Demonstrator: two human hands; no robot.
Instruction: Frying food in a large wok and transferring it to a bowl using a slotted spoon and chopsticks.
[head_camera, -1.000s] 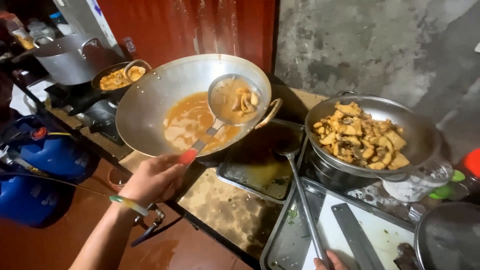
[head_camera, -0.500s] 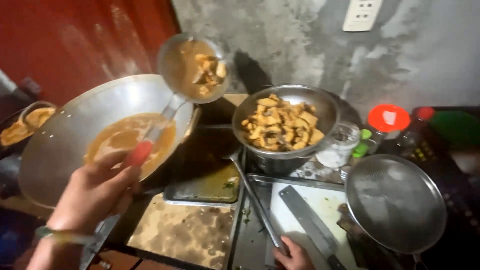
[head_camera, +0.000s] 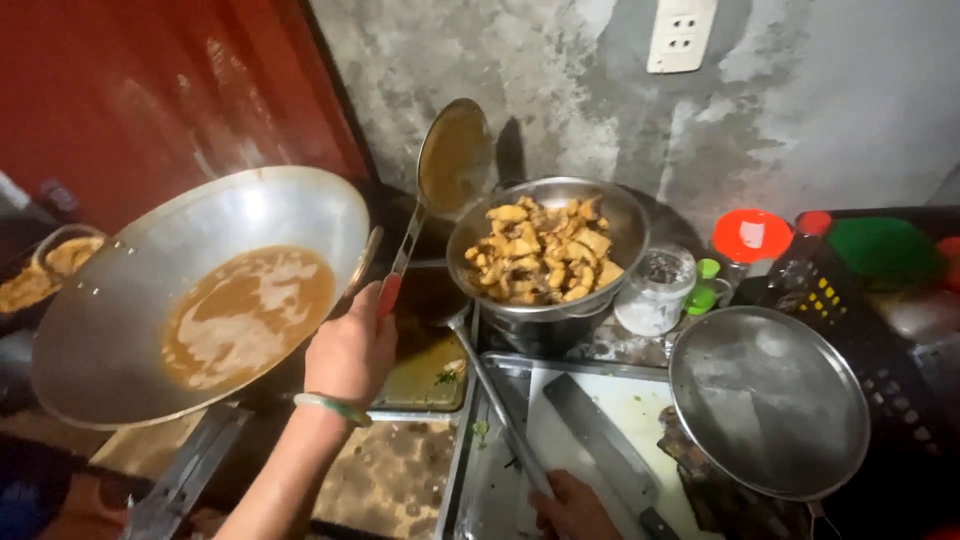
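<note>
Up front, the left hand (head_camera: 350, 350) is closed around the red-tipped handle of a ladle (head_camera: 452, 160), a green band on its wrist. The ladle stands nearly upright, its bowl raised against the grey wall just above the far rim of a metal bowl (head_camera: 625, 225) heaped with browned, fried-looking pieces of food (head_camera: 540, 250). The ladle's bowl is turned side-on and shows only a brownish coating. At the bottom edge of the view, the right hand (head_camera: 572, 508) is only partly visible; it grips the end of a long metal utensil (head_camera: 490, 385) that runs up toward the base of the metal bowl, though how tightly the fingers close I cannot tell.

Left of the left hand, a large wok (head_camera: 120, 300) is tilted, with orange-brown sauce (head_camera: 245, 315) pooled in its lower part. Just beside the right hand, a cleaver (head_camera: 600, 445) lies on a white cutting board (head_camera: 640, 405) set in a metal tray (head_camera: 465, 470). A round metal lid (head_camera: 765, 400) rests to the right, overlapping the tray. Behind it, near the wall, stand a clear jar (head_camera: 655, 290) of white powder, a red-lidded container (head_camera: 752, 238) and a green lid (head_camera: 885, 248). A white wall socket (head_camera: 680, 35) sits above. At the far left edge, a small pan (head_camera: 50, 265) holds more food.
</note>
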